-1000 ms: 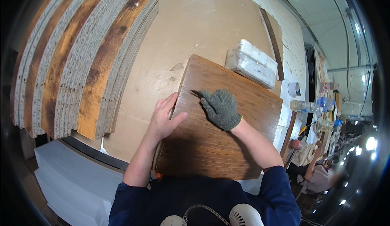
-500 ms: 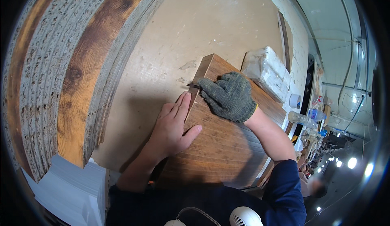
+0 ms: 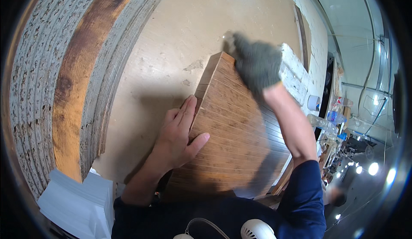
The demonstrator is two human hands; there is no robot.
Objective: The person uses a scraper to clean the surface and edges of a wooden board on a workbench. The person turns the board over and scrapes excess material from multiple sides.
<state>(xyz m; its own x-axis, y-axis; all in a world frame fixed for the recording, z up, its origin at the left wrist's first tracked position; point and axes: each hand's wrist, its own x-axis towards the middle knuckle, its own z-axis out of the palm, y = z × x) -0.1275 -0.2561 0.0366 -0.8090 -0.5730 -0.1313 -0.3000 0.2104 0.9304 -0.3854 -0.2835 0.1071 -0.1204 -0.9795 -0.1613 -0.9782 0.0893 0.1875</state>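
A wide slab of brown wooden boards with fine grooves (image 3: 227, 123) lies in front of me, its narrow end pointing away. My left hand (image 3: 178, 136) is bare and rests along the slab's left side. Its fingers are stretched flat on that edge, and the thumb lies apart over the top face. My right hand (image 3: 259, 63) wears a dark grey-green knit glove and is raised at the slab's far corner. Motion smears its fingers, so whatever sits at their tips cannot be made out.
Long grey-sided planks with a brown face (image 3: 71, 84) are stacked at left, above white sheets (image 3: 79, 200). A white wrapped block (image 3: 294, 69) stands beyond the right hand. A tape roll (image 3: 313, 103) and plastic bottles (image 3: 322, 123) line the right side of the tan tabletop (image 3: 193, 20).
My right hand has swept away from the slab's left edge, up past its far corner. A dark thin piece showed at its fingertips before. My left hand stays on the edge.
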